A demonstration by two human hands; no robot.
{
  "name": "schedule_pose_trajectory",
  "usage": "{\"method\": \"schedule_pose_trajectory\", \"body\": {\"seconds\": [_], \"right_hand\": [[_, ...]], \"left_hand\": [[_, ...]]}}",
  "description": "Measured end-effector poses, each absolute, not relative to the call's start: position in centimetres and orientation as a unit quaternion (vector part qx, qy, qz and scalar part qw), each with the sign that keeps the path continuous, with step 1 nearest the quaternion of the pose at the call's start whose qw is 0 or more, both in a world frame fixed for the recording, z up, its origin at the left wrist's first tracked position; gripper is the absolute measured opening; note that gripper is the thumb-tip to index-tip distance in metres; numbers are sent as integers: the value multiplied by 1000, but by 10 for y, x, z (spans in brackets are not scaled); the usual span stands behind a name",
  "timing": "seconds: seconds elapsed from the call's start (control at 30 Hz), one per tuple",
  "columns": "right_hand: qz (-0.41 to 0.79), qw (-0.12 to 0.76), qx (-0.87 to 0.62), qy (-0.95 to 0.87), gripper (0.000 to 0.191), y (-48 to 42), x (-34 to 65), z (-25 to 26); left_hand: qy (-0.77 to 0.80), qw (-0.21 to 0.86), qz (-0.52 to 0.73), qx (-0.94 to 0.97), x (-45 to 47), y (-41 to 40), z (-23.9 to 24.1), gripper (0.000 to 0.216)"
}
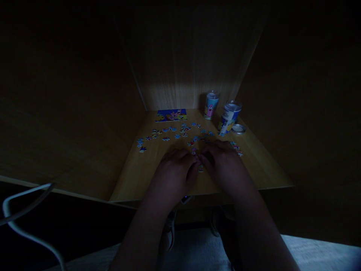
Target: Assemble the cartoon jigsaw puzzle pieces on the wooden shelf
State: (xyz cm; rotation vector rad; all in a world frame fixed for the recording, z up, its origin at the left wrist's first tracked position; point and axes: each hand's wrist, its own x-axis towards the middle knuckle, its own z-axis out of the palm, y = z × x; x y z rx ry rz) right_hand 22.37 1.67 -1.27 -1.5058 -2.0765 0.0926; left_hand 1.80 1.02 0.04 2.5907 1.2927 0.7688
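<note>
My left hand (179, 169) and my right hand (221, 162) meet over the wooden desktop, fingertips together in a pinch. Between them is a small jigsaw puzzle piece (198, 159), mostly covered by the fingers. One puzzle piece (200, 168) lies just below the fingertips, and another piece (193, 150) sits just above them. Loose puzzle pieces (177, 136) with blue and coloured prints are scattered beyond the hands, several to the left. More puzzle pieces (236, 146) lie beside my right hand. The scene is dim, so the prints are hard to make out.
A cartoon picture card (171, 115) lies at the back of the desktop (132, 180). Two printed cans with clear tops, one pink and blue can (211, 105) and one blue and yellow can (229, 117), stand back right near a round lid (238, 129). Wooden panels enclose the sides. A white cable (31, 237) hangs lower left.
</note>
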Motion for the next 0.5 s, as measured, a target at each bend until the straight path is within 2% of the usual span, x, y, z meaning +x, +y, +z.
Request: {"method": "schedule_pose_trajectory", "body": {"seconds": [0.5], "right_hand": [[6,274,-585,-763,12,15,223,-11]], "left_hand": [[434,79,255,860,18,10,0,9]]}}
